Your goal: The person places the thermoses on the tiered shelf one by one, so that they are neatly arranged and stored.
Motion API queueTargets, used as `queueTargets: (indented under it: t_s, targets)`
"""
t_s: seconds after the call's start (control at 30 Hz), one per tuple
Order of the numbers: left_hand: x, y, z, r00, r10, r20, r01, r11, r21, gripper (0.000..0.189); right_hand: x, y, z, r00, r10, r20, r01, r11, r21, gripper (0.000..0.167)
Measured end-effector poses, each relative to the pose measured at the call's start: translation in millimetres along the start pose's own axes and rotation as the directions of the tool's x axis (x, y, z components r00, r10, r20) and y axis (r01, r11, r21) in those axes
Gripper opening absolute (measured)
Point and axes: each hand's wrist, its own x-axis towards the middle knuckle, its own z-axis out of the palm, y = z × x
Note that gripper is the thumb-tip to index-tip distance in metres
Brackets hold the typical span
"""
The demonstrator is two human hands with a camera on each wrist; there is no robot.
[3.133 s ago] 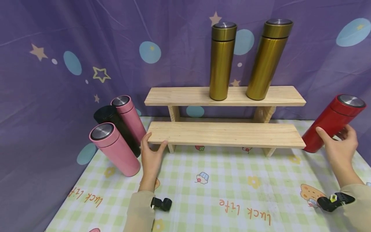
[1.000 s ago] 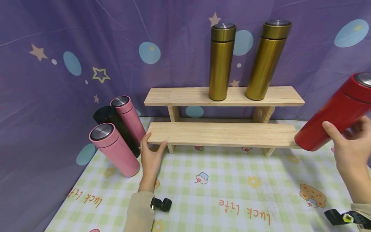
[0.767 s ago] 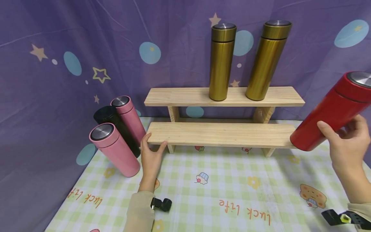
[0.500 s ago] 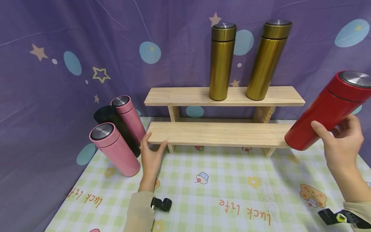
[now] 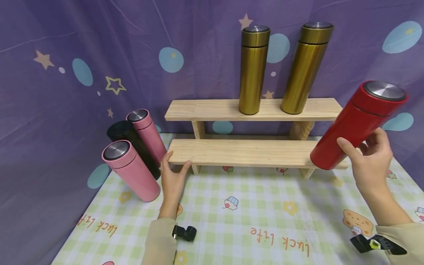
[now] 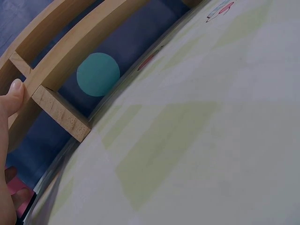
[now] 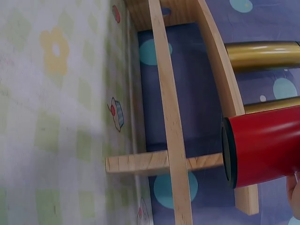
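My right hand (image 5: pixel 372 160) grips a red thermos flask (image 5: pixel 356 127) round its middle, thumb in front. The flask tilts with its steel-topped lid to the right. Its base overlaps the right end of the lower board in the head view, and the dark bottom rim (image 7: pixel 229 152) shows in the right wrist view. At the other end, my left hand (image 5: pixel 173 180) holds the front left corner of the two-tier wooden shelf (image 5: pixel 251 152). The thumb (image 6: pixel 16 91) lies against the board's front edge in the left wrist view; the fingers are partly hidden.
Two gold flasks (image 5: pixel 254 73) (image 5: pixel 306 71) stand on the upper board. Left of the shelf are two pink flasks (image 5: pixel 134 173) (image 5: pixel 150 134) and a black one (image 5: pixel 140 147) between them. A purple curtain (image 5: pixel 198 29) hangs behind the checked tablecloth (image 5: pixel 248 221).
My right hand has lifted the red flask from beside the shelf's right end, then carried it leftward to the lower board. The left hand stays at its corner.
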Motion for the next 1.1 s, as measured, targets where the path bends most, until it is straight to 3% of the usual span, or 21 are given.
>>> queueTargets:
  t_s: [0.17, 0.77, 1.1]
  targets:
    - [-0.5, 1.3, -0.1, 1.000, -0.003, 0.002, 0.003, 1.000, -0.006, 0.077, -2.2, 2, 10, 1.000, 0.010, 0.021, -0.012, 0.995, 0.096, 0.056]
    - [-0.3, 1.8, 0.6, 1.000, -0.007, -0.001, 0.007, 1.000, -0.013, 0.077, -10.4, 8, 53, 0.996, 0.017, 0.086, -0.033, 0.983, 0.181, 0.053]
    - [-0.1, 0.7, 0.9, 1.000, -0.010, -0.001, 0.010, 1.000, -0.009, 0.077, -15.7, 7, 73, 0.992, 0.016, 0.126, -0.034, 0.990, 0.137, 0.051]
